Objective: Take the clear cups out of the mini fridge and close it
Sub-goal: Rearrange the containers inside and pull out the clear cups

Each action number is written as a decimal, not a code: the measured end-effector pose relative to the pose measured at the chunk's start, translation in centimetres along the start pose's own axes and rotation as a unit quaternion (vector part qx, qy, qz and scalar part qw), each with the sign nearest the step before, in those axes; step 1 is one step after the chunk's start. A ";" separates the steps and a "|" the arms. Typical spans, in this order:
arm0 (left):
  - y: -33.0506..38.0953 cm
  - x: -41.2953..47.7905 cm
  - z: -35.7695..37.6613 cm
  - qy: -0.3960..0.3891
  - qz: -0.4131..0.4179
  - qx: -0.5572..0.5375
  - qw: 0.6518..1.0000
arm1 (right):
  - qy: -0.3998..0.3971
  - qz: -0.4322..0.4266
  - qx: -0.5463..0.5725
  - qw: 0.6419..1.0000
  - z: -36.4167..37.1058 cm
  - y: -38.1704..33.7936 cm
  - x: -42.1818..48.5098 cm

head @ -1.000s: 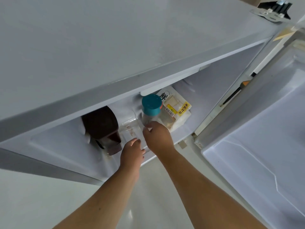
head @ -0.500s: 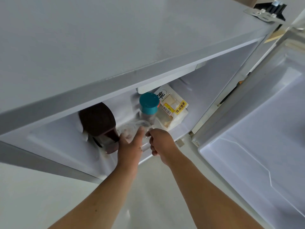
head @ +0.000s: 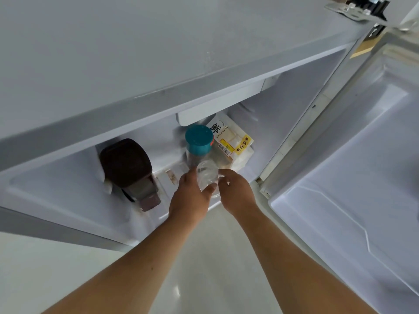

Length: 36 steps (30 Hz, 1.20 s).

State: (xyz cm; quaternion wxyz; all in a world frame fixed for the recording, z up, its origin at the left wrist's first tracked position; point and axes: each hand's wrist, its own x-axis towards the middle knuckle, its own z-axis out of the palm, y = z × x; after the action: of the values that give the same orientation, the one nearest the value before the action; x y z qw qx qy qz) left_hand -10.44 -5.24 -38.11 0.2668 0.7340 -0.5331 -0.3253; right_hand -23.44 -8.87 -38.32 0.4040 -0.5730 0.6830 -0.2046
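Observation:
I look down into the open mini fridge (head: 158, 105), its door (head: 353, 177) swung out to the right. My left hand (head: 192, 200) grips a clear cup (head: 207, 174) at the front edge of the compartment floor, thumb across its side. My right hand (head: 235, 191) is right beside it, fingers curled against the cup's right side. Whether a second clear cup is nested there I cannot tell.
Inside stand a dark brown jug (head: 129, 168) on the left, a jar with a teal lid (head: 199, 141) behind the cup, and a bread packet (head: 233, 146) with a yellow label at the back right. Pale floor (head: 204, 268) lies below my arms.
My left hand has closed around the clear cup and drawn it toward the fridge's front edge. My right hand came off the teal-lidded jar and moved beside the cup.

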 end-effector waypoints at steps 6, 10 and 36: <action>-0.5 0.4 0.6 0.007 0.032 0.052 0.998 | 0.001 0.022 0.021 1.000 0.6 0.3 0.1; -0.7 0.8 1.2 -0.010 0.029 0.042 0.999 | 0.011 0.008 0.020 1.000 0.5 0.7 -0.2; 4.3 -5.4 -8.7 0.210 -0.166 -0.479 0.836 | -0.072 -0.210 0.030 0.975 2.0 -15.0 -2.8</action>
State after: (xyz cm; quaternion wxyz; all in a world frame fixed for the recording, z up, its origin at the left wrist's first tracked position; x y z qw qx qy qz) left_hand -7.61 -0.97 -28.33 0.6326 0.6425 -0.1121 -0.4177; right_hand -12.51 -9.73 -27.47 0.4168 -0.7048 0.5100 -0.2635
